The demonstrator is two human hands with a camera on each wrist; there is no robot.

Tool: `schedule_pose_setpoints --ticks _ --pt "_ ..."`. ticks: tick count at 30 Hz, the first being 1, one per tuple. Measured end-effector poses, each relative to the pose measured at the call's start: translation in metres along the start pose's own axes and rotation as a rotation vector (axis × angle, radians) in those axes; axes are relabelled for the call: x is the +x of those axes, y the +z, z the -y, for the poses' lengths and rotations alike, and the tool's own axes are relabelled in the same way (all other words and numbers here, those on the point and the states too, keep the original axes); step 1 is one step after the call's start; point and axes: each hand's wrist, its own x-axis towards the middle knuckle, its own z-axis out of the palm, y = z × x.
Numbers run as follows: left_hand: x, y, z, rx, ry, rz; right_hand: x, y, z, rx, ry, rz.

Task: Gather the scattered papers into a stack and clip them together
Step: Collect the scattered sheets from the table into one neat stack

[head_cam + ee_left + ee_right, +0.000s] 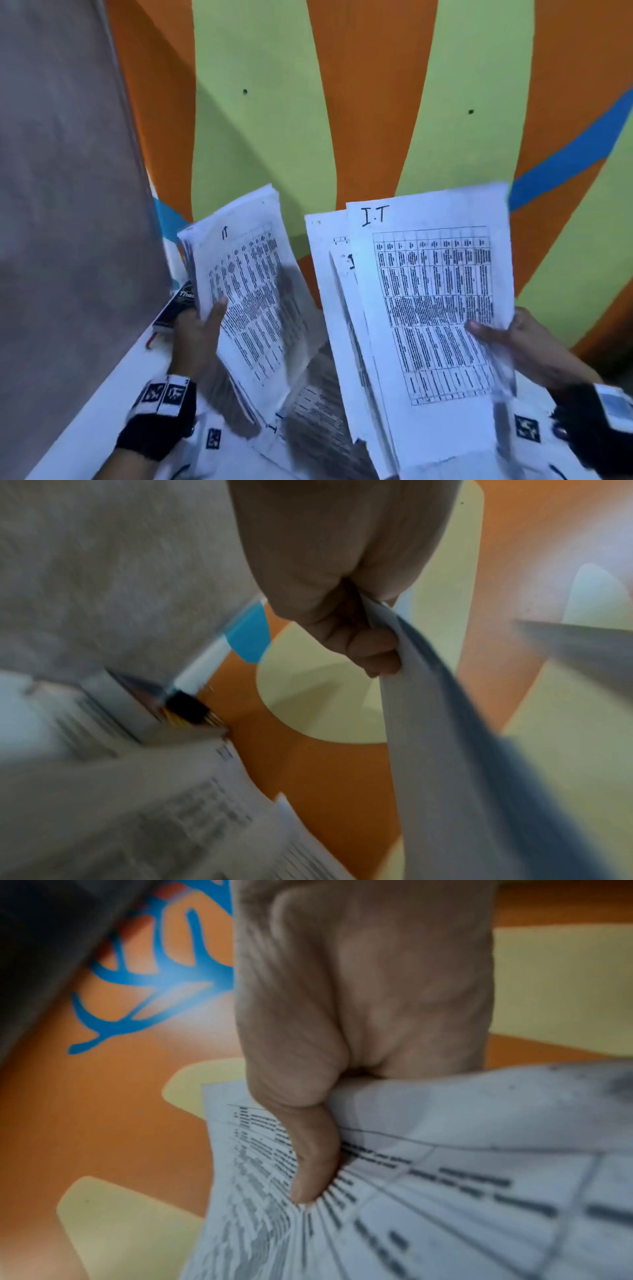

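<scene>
My left hand (202, 325) grips a thick bundle of printed table sheets (250, 291), held upright and tilted left; the left wrist view shows my fingers (369, 647) curled round its edge (445, 750). My right hand (507, 334) pinches a second, fanned bundle of papers (428, 308), top sheet marked "I.T", with the thumb (311, 1164) pressed on the printed face (445, 1191). The two bundles stand side by side, apart. More printed sheets (318, 421) lie on the white table (102, 404) beneath them. No clip shows.
A dark book (174, 308) lies at the table's left edge beside a grey wall (68, 205). Beyond the table is an orange, green and blue patterned floor (342, 102). Square marker tags (527, 428) sit on the table.
</scene>
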Motion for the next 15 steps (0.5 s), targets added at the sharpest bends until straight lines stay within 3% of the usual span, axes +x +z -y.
schedule_pose_setpoints --ticks 3,8,12,15 --pt "-0.013 0.022 -0.003 -0.107 -0.025 0.137 0.014 0.029 -0.034 0.045 0.060 0.058" --pt "-0.034 0.047 -0.001 -0.172 -0.162 0.440 0.026 0.058 -0.087 0.045 0.209 -0.002" --pt "-0.041 0.051 0.003 -0.149 -0.250 0.513 0.014 0.073 -0.083 0.106 0.236 -0.046" --pt "-0.046 0.054 0.000 -0.134 -0.214 0.566 0.008 0.085 -0.077 0.151 0.221 -0.096"
